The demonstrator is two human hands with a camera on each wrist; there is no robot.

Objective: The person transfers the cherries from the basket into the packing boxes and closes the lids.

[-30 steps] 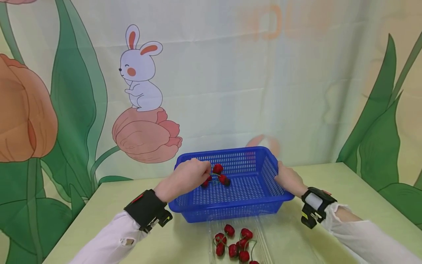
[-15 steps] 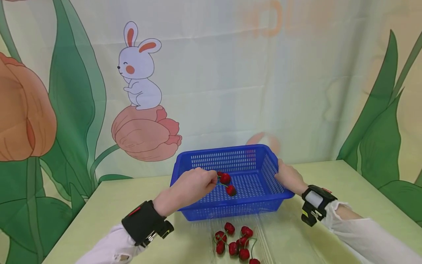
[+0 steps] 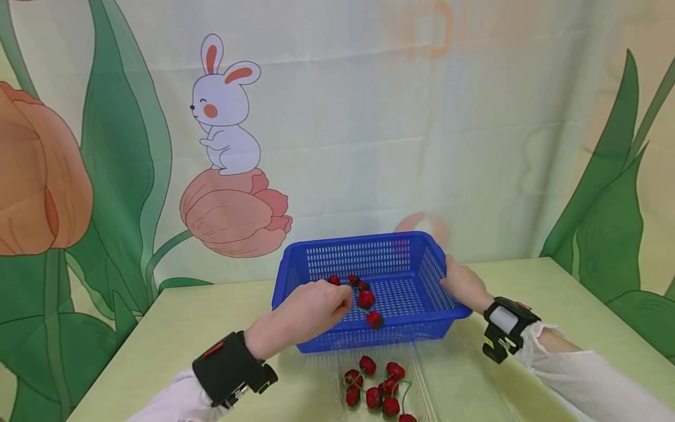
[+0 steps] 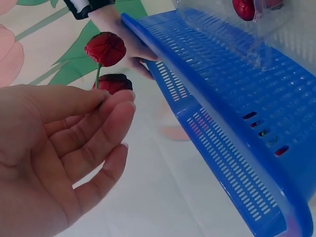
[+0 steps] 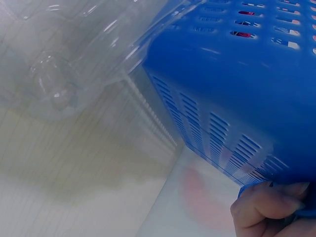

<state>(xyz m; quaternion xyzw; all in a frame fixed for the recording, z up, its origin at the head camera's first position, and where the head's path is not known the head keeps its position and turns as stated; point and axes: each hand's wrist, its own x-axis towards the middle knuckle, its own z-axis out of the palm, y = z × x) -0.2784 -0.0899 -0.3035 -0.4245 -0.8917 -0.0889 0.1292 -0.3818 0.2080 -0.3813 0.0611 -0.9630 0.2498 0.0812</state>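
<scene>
My left hand (image 3: 311, 308) pinches thin green stems between thumb and fingertips, over the front left of a blue mesh basket (image 3: 337, 340). From these stems hang two dark red cherries (image 3: 366, 299), the lower one overlapping the basket's front rim in the head view. Close up in the left wrist view, one cherry (image 4: 105, 49) shows its stem running to the fingertips. The right hand (image 3: 464, 284) grips the basket's right rim, its fingers (image 5: 266, 202) curled over the edge in the right wrist view. Behind the left hand, a few more cherries (image 3: 354, 279) lie inside the basket.
A clear plastic box (image 3: 424, 387) with several cherries (image 3: 374, 398) stands in front of the basket, its back edge right at the basket's front wall. Both are on a pale yellow table (image 3: 211, 328). A printed curtain (image 3: 337, 146) hangs behind.
My left hand has come up from the cherries in the basket and moved right and nearer, with two cherries hanging from it. The right hand stays on the rim.
</scene>
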